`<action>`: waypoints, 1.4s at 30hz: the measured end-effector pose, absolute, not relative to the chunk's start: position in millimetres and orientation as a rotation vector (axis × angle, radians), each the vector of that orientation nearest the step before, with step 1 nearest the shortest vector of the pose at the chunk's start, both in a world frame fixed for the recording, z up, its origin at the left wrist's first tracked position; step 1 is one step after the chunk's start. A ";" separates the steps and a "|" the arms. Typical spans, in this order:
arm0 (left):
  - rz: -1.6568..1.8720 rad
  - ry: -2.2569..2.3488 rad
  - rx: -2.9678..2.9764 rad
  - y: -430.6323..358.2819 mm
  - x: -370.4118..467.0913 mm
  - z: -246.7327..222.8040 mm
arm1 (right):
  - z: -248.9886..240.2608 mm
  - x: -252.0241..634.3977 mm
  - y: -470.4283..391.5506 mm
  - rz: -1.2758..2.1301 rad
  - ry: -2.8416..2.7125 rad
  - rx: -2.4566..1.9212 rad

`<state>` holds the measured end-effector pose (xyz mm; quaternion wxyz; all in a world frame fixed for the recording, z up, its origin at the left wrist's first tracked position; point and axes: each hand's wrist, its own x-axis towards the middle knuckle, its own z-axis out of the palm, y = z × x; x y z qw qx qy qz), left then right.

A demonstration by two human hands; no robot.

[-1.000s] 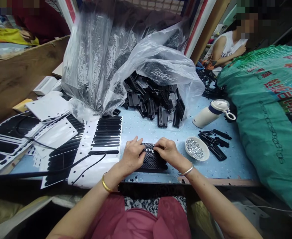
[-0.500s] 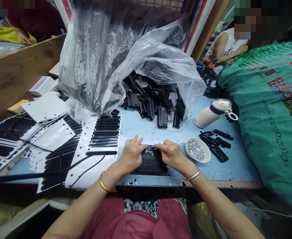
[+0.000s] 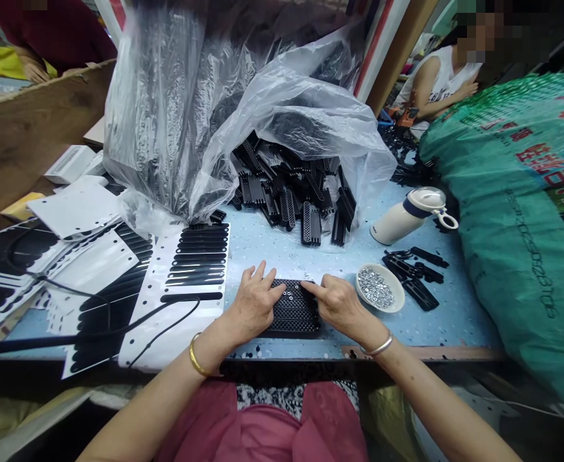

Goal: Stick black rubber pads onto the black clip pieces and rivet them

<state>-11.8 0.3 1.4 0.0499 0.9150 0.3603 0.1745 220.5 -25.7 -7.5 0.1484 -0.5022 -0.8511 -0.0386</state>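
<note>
A block of black perforated strips lies side by side at the table's front edge. Several small silver nuts are scattered over its upper part. My left hand rests at the block's left side, fingers spread and thumb reaching over its top near the nuts. On the opposite side is my right hand, its index finger stretched onto the upper right of the block and the other fingers curled. No held thing shows in either hand. Just right of it stands a white bowl full of similar silver nuts.
A clear plastic bag spills black strips behind the block. A white bottle and loose black parts are to the right, beside a large green sack. Sticker sheets and a black cable lie left.
My left thumb has drawn down and left from the upper row of nuts. My index fingertips remain over the block, with the right one slightly raised. The view has shifted a little.
</note>
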 end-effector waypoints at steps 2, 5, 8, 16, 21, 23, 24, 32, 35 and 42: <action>0.543 1.090 2.776 -0.3 -11.7 1.1 | -13.1 227.0 -28.0 -0.109 -2.419 -1.430; 0.540 1.094 2.765 -1.6 -11.2 1.3 | -20.4 234.2 -30.7 -0.104 -2.392 -1.395; 0.531 1.099 2.768 -2.5 -10.7 2.5 | -25.6 238.7 -32.4 -0.076 -2.383 -1.348; 0.516 1.074 2.753 -1.9 -9.9 0.1 | -34.9 243.0 -37.9 -0.075 -2.354 -1.313; 0.503 1.073 2.761 -2.5 -9.2 -0.4 | -35.9 243.3 -40.1 -0.049 -2.347 -1.349; 0.526 1.082 2.753 -2.3 -9.3 -0.5 | -35.8 243.0 -39.6 -0.027 -2.338 -1.348; 0.549 1.090 2.741 -2.0 -9.5 -0.7 | -35.8 242.8 -39.3 -0.009 -2.330 -1.350; 0.580 1.088 2.731 1.6 -11.6 -0.3 | -37.9 241.4 -39.1 0.035 -2.298 -1.341; 0.507 1.083 2.761 1.1 -9.9 1.3 | -39.0 241.1 -39.5 0.017 -2.293 -1.329; 0.548 1.163 2.790 1.4 -23.2 -0.6 | -43.5 243.1 -39.9 0.005 -2.289 -1.293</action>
